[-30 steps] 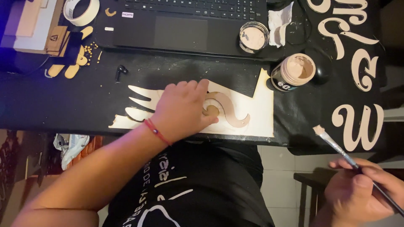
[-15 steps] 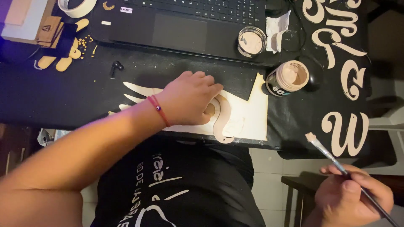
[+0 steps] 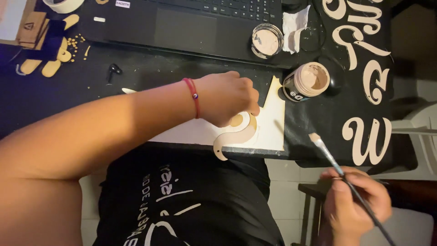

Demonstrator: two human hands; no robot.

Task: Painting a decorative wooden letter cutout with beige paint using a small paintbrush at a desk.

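Clutter on the dark surface point(image 3: 68, 91) around the painting spot

A black laptop point(image 3: 191, 23) lies along the far edge, with a shallow round dish of beige paint point(image 3: 267, 40) and a crumpled white tissue point(image 3: 295, 25) at its right corner. An open jar of beige paint point(image 3: 307, 82) stands just right of the left grip. Cream script letter cutouts point(image 3: 368, 136) lie on black cloth far right. A black earbud point(image 3: 114, 70) and small tan wooden pieces point(image 3: 59, 57) sit far left, with a tape roll point(image 3: 63, 5) at the top edge
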